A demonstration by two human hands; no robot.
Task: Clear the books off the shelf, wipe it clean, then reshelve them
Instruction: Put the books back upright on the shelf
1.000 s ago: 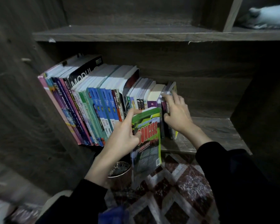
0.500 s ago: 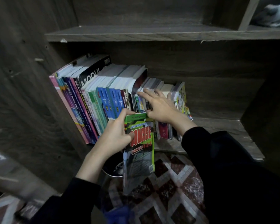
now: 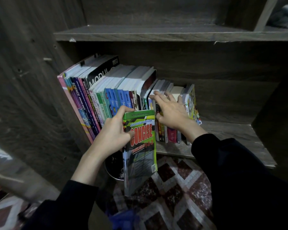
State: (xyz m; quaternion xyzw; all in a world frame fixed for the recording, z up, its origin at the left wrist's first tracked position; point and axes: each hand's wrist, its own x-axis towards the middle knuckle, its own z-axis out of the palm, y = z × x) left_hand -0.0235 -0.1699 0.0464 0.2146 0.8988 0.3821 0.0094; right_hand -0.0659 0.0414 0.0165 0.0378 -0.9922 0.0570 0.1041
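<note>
1. The green book (image 3: 141, 146), titled "CONCISE", hangs upright in front of the shelf (image 3: 231, 135). Its long axis is vertical and its lower half drops below the board, over the tiled floor (image 3: 173, 196).
2. The left hand (image 3: 113, 130) grasps its top left corner, thumb on the cover and fingers hooked over the top edge.
3. Straight behind its top edge, the left-leaning tall books (image 3: 106, 97) meet the small books (image 3: 171, 135).
4. The right hand (image 3: 170, 112), the nearer to the small books, rests spread and fairly straight across their tops, grasping nothing.
5. Judgement: the coming move runs front to back through that meeting point. Its direction cannot be told.
6. The book is a thin glossy paperback with a green border and red lettering.
</note>
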